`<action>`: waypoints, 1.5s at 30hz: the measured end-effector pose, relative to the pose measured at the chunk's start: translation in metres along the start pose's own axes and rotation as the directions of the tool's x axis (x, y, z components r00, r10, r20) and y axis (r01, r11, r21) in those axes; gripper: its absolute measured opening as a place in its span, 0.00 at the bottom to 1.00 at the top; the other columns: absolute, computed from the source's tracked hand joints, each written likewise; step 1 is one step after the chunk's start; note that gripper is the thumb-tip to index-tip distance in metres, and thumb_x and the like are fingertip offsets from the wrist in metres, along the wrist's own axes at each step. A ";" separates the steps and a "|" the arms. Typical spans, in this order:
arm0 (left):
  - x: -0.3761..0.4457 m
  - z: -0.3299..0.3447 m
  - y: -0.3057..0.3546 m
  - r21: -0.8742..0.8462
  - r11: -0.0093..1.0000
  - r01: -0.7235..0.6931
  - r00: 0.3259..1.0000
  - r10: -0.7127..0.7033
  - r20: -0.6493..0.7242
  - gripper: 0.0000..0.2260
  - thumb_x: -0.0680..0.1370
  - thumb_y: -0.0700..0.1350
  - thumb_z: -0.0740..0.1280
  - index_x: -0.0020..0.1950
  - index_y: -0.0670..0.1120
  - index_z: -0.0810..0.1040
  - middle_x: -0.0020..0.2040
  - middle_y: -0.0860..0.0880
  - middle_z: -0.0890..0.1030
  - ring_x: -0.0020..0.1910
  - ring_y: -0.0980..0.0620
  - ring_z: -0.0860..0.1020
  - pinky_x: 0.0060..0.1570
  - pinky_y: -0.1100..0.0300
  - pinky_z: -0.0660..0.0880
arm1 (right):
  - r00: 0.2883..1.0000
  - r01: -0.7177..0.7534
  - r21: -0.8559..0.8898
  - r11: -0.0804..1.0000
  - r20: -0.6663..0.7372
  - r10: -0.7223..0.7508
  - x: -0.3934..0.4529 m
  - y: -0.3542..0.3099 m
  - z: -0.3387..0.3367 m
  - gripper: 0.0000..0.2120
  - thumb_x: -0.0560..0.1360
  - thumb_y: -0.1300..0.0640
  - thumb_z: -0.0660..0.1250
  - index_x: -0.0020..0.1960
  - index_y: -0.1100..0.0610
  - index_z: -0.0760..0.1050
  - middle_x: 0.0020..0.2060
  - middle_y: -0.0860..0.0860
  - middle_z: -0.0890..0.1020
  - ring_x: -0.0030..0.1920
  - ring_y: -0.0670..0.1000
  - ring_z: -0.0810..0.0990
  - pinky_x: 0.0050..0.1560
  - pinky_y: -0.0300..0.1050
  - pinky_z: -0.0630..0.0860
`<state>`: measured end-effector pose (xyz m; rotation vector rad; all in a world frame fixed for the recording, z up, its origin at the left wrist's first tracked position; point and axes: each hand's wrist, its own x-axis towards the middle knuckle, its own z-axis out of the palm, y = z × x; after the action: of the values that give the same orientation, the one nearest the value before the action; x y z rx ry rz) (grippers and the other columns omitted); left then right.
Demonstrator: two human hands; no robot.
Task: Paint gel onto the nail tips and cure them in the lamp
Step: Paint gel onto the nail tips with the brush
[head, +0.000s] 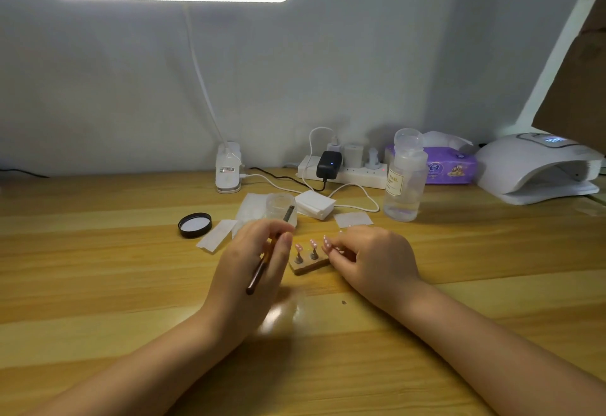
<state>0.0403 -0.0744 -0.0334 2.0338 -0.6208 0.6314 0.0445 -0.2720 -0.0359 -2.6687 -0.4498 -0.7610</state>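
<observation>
Wooden bench [98,251]; curing lamp [537,166] at far right rear. Left hand [252,268] gripping brush [262,264], fingers curled. Right hand [370,258] pinching one nail tip [327,242] at wooden holder block [308,266]; two nail tips [299,247] upright on pegs.

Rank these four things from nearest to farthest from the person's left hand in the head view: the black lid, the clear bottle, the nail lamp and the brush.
1. The brush, held in the left hand itself.
2. The black lid, just left of the hand on the table.
3. The clear bottle, farther back on the right.
4. The nail lamp, at the far right edge.
</observation>
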 end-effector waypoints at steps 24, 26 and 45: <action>0.123 -0.016 -0.004 0.402 0.882 0.245 0.944 -0.311 0.109 0.11 0.78 0.45 0.62 0.41 0.42 0.79 0.40 0.45 0.82 0.41 0.45 0.79 0.35 0.57 0.71 | 0.949 -0.185 0.690 0.700 -0.060 0.310 0.003 0.004 -0.010 0.06 0.72 0.58 0.73 0.43 0.47 0.82 0.36 0.46 0.85 0.38 0.45 0.83 0.43 0.42 0.81; 0.124 -0.013 -0.007 0.436 0.867 0.239 0.938 -0.322 0.126 0.11 0.79 0.46 0.62 0.41 0.43 0.80 0.41 0.45 0.82 0.41 0.46 0.79 0.36 0.57 0.72 | 0.950 -0.188 0.686 0.703 -0.056 0.308 0.003 0.004 -0.008 0.04 0.72 0.58 0.73 0.45 0.49 0.83 0.37 0.47 0.85 0.38 0.46 0.84 0.44 0.44 0.81; 0.121 -0.004 -0.015 0.396 0.856 0.331 0.902 -0.411 0.135 0.10 0.79 0.48 0.66 0.51 0.42 0.83 0.43 0.49 0.83 0.39 0.53 0.78 0.33 0.63 0.69 | 0.956 -0.199 0.681 0.705 -0.023 0.292 0.002 0.006 -0.006 0.05 0.72 0.59 0.73 0.47 0.53 0.84 0.39 0.46 0.85 0.40 0.45 0.83 0.44 0.42 0.81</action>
<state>0.1397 -0.0860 0.0371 2.5105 -0.2175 0.3065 0.0459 -0.2793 -0.0307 -1.9228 -0.2524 -0.5429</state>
